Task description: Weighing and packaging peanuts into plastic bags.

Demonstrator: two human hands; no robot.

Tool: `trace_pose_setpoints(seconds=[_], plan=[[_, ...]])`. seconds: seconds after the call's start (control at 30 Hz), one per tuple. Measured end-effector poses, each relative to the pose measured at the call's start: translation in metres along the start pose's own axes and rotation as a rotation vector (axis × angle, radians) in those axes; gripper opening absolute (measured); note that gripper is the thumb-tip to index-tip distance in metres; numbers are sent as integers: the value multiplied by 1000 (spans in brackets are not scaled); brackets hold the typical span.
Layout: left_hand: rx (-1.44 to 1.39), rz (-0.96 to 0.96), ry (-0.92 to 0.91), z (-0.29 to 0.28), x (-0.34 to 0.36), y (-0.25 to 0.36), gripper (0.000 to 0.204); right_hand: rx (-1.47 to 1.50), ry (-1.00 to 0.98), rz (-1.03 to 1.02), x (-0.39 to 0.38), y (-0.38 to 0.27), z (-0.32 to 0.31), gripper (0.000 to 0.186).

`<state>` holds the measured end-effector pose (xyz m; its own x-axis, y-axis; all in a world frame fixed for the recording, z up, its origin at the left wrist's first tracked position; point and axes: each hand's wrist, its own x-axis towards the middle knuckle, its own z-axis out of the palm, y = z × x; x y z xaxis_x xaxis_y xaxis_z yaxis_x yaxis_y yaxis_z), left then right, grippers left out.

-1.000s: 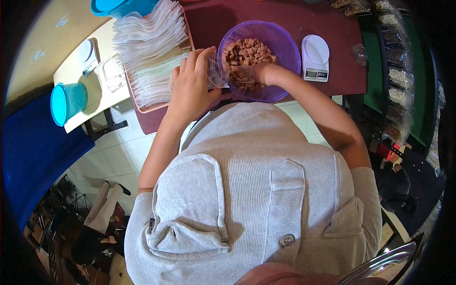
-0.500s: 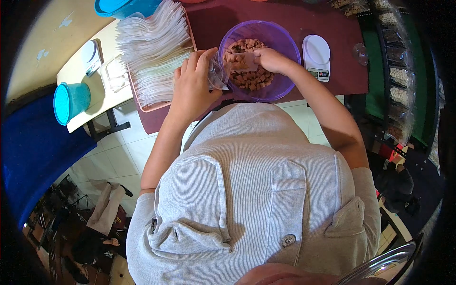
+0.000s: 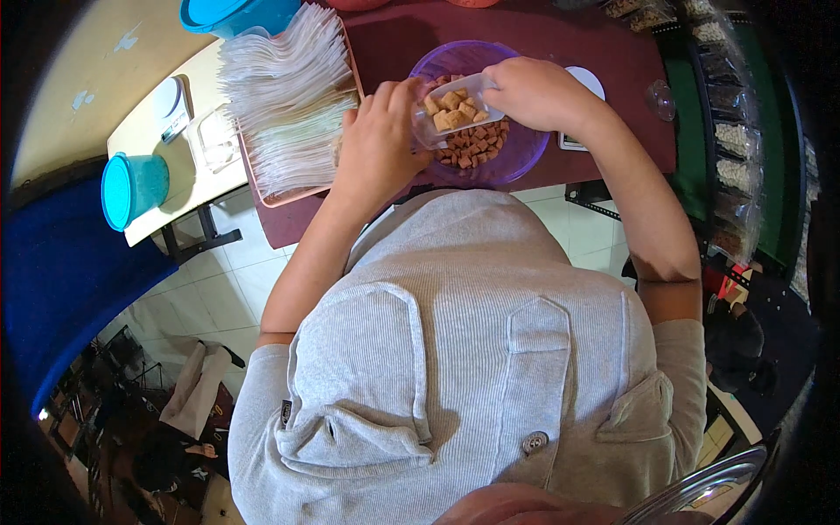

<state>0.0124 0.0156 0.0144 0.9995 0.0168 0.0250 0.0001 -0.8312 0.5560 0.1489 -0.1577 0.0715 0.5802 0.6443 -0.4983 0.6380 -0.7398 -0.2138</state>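
Observation:
My right hand (image 3: 542, 94) grips a translucent scoop (image 3: 488, 103) by its handle end, above a purple tub (image 3: 532, 150). Light brown pillow-shaped snack pieces (image 3: 452, 112) lie in the scoop, which points left. Darker-looking brown pieces (image 3: 477, 147) of snack cover part of the tub's bottom. At the tub's left side, my left hand (image 3: 381, 136) is closed on a clear plastic bag (image 3: 422, 131). The scoop's front end is at the bag's mouth; whether it reaches inside is hard to make out.
A pink tray (image 3: 357, 66) with a thick pile of clear plastic bags (image 3: 280, 96) stands left of the tub. A white kitchen scale (image 3: 584, 83) is partly behind my right arm. Teal lidded containers (image 3: 131, 188) stand farther left. Packed bags hang on a rack (image 3: 739, 140) at right.
My right hand has lifted the scoop out of the tub, now loaded with snack pieces, up to the bag. My left hand has shifted slightly right with the bag.

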Motion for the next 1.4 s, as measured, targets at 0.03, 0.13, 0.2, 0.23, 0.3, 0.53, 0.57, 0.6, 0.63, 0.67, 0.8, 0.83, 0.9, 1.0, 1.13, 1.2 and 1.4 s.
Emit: trace_pose_setpoints(seconds=[0.03, 0.13, 0.2, 0.23, 0.3, 0.53, 0.57, 0.6, 0.63, 0.67, 0.8, 0.83, 0.9, 1.0, 1.13, 1.2, 1.4], plan=[[-19, 28, -31, 1, 3, 3, 82, 0, 3, 2, -2, -6, -2, 28], [-256, 110, 87, 11, 15, 6, 76, -321, 110, -133, -9, -39, -17, 17], [-282, 108, 138, 11, 19, 12, 74, -386, 200, -166, -18, -53, -25, 13], [-310, 99, 190, 10, 21, 13, 71, -451, 285, -203, -21, -56, -30, 12], [-340, 130, 246, 4, 25, 15, 72, -451, 306, -183, -30, -60, -48, 12], [-451, 122, 349, -4, 12, -4, 73, -662, 521, -90, -81, -80, -98, 18], [-449, 116, 355, -4, 8, -7, 73, -664, 522, -98, -79, -68, -93, 18], [-460, 112, 355, -5, 4, -9, 72, -593, 596, -85, -70, -48, -79, 17], [-480, 136, 338, -8, 4, -8, 70, -522, 672, -37, -65, -33, -64, 18], [-483, 144, 331, -7, 2, -9, 70, -476, 561, 6, -54, -24, -44, 17], [-734, 174, 384, 8, -7, -15, 69, -299, 291, 31, 7, 23, 78, 16], [-880, 189, 430, 10, -9, -15, 70, -250, 235, 23, 15, 30, 97, 18], [-714, 236, 424, 0, -15, -12, 71, -227, 248, 50, 19, 37, 118, 18], [-991, 234, 403, -12, -17, -3, 71, -174, 318, 58, 14, 45, 127, 20], [-1006, 225, 441, -17, -15, 6, 68, -88, 356, 62, 10, 46, 129, 22], [-1029, 102, 520, -17, -15, 11, 66, -66, 398, 122, 8, 44, 128, 22], [-892, 109, 472, -12, -13, 11, 62, 7, 394, 179, 19, 35, 127, 23]])
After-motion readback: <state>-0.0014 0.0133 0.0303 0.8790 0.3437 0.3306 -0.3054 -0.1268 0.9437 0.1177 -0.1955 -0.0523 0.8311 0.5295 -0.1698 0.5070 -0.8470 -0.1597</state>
